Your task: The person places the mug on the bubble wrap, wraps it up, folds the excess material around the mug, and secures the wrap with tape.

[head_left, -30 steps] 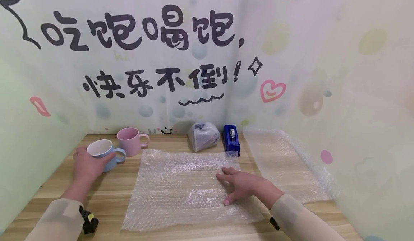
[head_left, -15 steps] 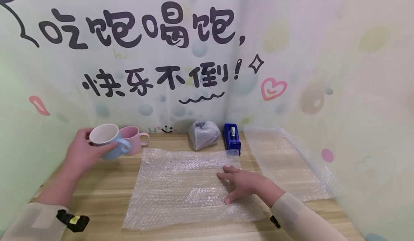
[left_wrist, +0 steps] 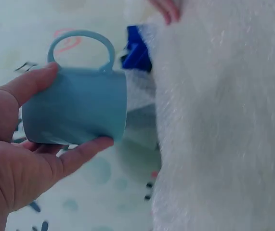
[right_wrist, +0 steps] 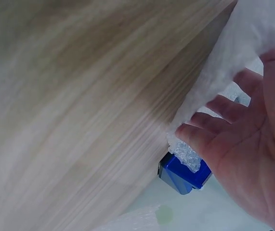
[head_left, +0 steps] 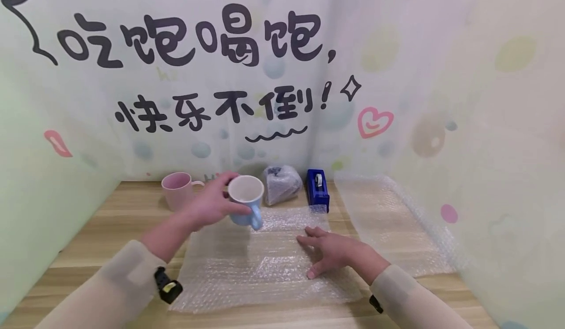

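My left hand [head_left: 212,204] grips a light blue mug [head_left: 247,201] with a white inside, held above the far part of a bubble wrap sheet [head_left: 229,280]. In the left wrist view the thumb lies near the handle of the mug [left_wrist: 79,103] and the fingers curl round its other side. My right hand [head_left: 331,253] rests with spread fingers on the right part of the sheet. In the right wrist view the fingertips of the right hand [right_wrist: 243,130] touch the edge of the bubble wrap [right_wrist: 214,72].
A pink mug [head_left: 176,189] stands at the back left, partly behind my left hand. Along the back wall sit a bubble-wrapped bundle [head_left: 282,186] and a blue tape dispenser [head_left: 318,189]. Another bubble wrap sheet [head_left: 388,226] lies on the right of the wooden table [head_left: 92,243].
The left hand lifted the blue mug off the table at the left, then carried it rightward past the pink mug to above the bubble wrap. My right hand has stayed on the sheet.
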A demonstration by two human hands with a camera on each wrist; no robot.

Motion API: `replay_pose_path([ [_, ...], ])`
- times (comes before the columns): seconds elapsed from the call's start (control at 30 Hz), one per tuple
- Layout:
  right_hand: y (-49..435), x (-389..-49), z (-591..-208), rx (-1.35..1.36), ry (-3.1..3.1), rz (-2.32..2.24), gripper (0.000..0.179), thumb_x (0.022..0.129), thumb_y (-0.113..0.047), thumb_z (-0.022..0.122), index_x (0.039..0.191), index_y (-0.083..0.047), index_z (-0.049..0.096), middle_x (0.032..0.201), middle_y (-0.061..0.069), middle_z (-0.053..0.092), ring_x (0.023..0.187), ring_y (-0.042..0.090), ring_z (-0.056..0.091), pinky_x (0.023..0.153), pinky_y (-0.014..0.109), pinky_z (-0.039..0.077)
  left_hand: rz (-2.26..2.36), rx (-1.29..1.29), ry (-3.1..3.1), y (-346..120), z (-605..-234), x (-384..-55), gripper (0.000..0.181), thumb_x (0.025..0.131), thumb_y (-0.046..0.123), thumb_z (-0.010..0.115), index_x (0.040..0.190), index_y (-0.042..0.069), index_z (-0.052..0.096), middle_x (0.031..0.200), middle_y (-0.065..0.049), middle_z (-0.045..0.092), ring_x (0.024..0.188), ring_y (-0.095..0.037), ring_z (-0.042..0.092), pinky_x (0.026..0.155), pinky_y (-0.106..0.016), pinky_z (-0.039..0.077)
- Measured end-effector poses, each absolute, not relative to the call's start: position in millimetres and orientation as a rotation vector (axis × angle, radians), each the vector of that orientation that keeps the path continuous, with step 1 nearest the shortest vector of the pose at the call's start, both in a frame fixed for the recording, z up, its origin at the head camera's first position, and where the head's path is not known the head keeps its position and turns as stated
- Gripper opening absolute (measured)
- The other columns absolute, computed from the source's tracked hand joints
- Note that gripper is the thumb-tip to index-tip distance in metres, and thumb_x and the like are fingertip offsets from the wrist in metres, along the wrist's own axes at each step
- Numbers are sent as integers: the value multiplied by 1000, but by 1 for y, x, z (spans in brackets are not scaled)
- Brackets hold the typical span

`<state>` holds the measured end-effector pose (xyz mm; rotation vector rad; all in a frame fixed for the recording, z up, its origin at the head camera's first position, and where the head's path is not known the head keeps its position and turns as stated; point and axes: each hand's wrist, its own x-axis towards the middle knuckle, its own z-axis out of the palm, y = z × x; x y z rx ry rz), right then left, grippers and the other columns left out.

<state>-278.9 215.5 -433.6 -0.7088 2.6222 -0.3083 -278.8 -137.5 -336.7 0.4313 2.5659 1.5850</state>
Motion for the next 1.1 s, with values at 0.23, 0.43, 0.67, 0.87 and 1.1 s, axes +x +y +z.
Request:
replay_pose_path([
  [0.23,215,-279,-436,-714,2632,-301,102,83,-57,90,169,-27,45,182,15,26,168,45,25,132,66,31,1621,434,2465,-91,-375,-286,83,78,2,96,149,2,53,139,-24,67,136,-45,64,112,-56,56],
  [0.43,215,-280,-437,-726,2637,-299,102,83,-58,90,169,-27,45,182,15,27,168,44,26,131,65,32,1673,428,2460,-72,-406,-286,79,75,-2,96,143,-2,56,133,-22,69,130,-41,67,112,-55,55],
  [0.67,215,-282,-435,-736,2639,-294,102,83,-59,90,169,-26,45,182,15,27,168,44,25,132,65,33,1693,362,2511,-65,-423,-284,80,75,2,98,143,1,58,132,-20,71,128,-40,69,112,-56,55],
  [0.87,214,-282,-432,-746,2643,-307,103,83,-57,90,169,-23,45,181,18,28,168,45,26,131,66,33,1661,355,2564,-65,-426,-284,76,76,8,100,141,5,59,133,-17,70,131,-43,69,111,-56,57],
  [1.1,216,-278,-434,-752,2640,-291,102,84,-59,89,169,-23,45,181,17,29,167,46,26,132,66,31,1573,340,2634,-65,-430,-281,77,76,17,102,140,7,62,129,-14,73,125,-35,71,107,-55,58],
])
